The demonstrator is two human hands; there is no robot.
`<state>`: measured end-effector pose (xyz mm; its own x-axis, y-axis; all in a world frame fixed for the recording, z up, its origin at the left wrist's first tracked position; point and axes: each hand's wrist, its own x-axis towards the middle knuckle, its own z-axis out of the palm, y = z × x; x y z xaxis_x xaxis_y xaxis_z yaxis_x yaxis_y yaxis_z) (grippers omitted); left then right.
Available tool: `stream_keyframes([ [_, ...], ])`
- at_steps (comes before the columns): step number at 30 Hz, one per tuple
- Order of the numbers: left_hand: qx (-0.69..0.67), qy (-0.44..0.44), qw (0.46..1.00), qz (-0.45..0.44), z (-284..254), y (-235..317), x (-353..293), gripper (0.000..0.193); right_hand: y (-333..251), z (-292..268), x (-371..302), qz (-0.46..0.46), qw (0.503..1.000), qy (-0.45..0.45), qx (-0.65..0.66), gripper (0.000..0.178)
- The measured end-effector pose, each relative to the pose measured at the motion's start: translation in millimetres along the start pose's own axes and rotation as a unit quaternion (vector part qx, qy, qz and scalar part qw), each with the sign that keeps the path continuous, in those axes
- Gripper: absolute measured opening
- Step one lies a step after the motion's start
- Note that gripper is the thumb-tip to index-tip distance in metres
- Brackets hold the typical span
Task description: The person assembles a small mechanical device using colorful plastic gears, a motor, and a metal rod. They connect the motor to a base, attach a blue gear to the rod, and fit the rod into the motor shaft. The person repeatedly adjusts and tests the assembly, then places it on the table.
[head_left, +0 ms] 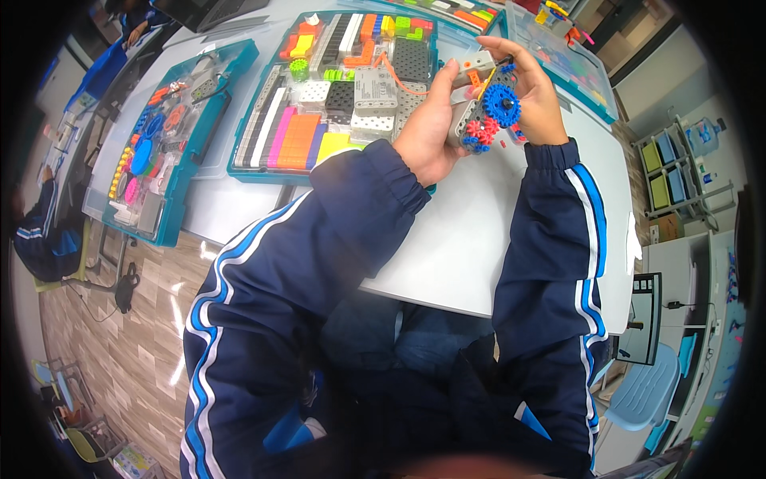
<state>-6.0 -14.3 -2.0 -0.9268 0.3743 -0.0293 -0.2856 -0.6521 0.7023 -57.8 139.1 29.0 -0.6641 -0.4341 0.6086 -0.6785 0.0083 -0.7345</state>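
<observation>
Above the white table, both hands hold a small building-block model (472,102) with grey bricks, a large blue gear (501,105) and red gears (480,132) with blue parts below it. My left hand (429,132) wraps its thumb and fingers round the model's left side. From the right, my right hand (542,100) curls round the far and right sides, its fingers partly hidden behind the model. An orange cable (391,70) runs from the model toward a grey box-shaped block (375,91) lying over the parts case.
A teal-edged case (233,152) with sorted coloured bricks lies open beyond my left forearm. Another teal case (177,209) of gears and small parts sits farther left. A third case (594,108) stands at the far right. The white table (447,239) spreads beneath my hands.
</observation>
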Motion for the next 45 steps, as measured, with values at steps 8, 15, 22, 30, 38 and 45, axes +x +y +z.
stream_keyframes([
  [8, 0.016, -0.012, 1.0, 0.003, 0.1, 1.2, -1.2, 0.052, 2.2, -0.9, 0.1, -0.011, 1.0, 0.004, 0.002, 0.067],
  [15, 0.011, -0.003, 1.0, 0.0, 2.0, 2.4, -2.1, 0.053, 1.9, -0.8, -0.2, 0.006, 1.0, -0.003, 0.013, 0.065],
  [22, 0.021, -0.002, 1.0, -0.004, 0.4, 2.0, 0.1, 0.055, -0.8, -0.1, -1.2, 0.019, 1.0, 0.003, 0.008, 0.066],
  [30, -0.03, 0.006, 1.0, 0.002, 1.4, 0.5, -2.4, 0.054, 0.6, 4.9, 0.2, 0.011, 1.0, 0.018, 0.003, 0.067],
  [38, -0.028, 0.006, 0.999, -0.021, 0.7, 2.2, -1.2, 0.051, -9.4, 3.4, -1.5, 0.056, 0.998, 0.007, -0.002, 0.067],
  [45, -0.028, 0.021, 0.999, -0.019, 3.0, 0.1, 0.8, 0.052, -5.8, -1.3, -0.5, 0.039, 0.999, -0.006, 0.014, 0.057],
])
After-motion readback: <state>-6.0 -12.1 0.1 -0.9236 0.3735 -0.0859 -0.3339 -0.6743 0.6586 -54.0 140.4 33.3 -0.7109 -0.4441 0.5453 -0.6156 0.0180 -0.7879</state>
